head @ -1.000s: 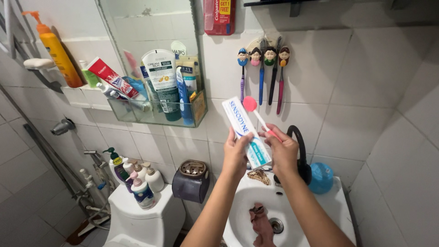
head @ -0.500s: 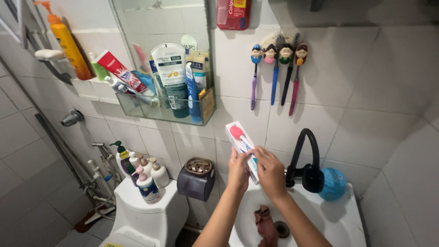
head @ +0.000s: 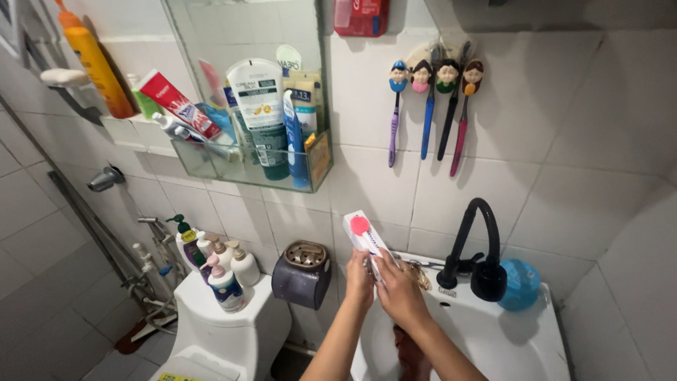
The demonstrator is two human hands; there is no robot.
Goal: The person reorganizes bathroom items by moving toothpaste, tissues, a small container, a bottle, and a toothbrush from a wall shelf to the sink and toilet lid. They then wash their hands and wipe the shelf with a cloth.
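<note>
Nearest the camera, both forearms reach up over the white sink [head: 508, 339], where a dark reddish cloth [head: 409, 353] lies in the basin below them. The left hand [head: 360, 276] is clenched around the lower part of a white toothpaste box [head: 365, 238], grasping it from the left side. The right hand [head: 398, 286] closes over the box's lower end from the right, and it pinches the handle of a toothbrush with a round pink head [head: 360, 225] against the box face. The box's long axis runs tilted, its lower end buried between the hands and its free end pointing up and to the left, toward the wall. The pink head lies on that upper end, above both hands. Compared with a second ago, the box and brush sit lower, close over the sink rim, and the brush now lies flat along the box instead of sticking out above it. Beyond stand a black tap [head: 474, 243], then four toothbrushes [head: 430, 113] hanging on the tiled wall.
</note>
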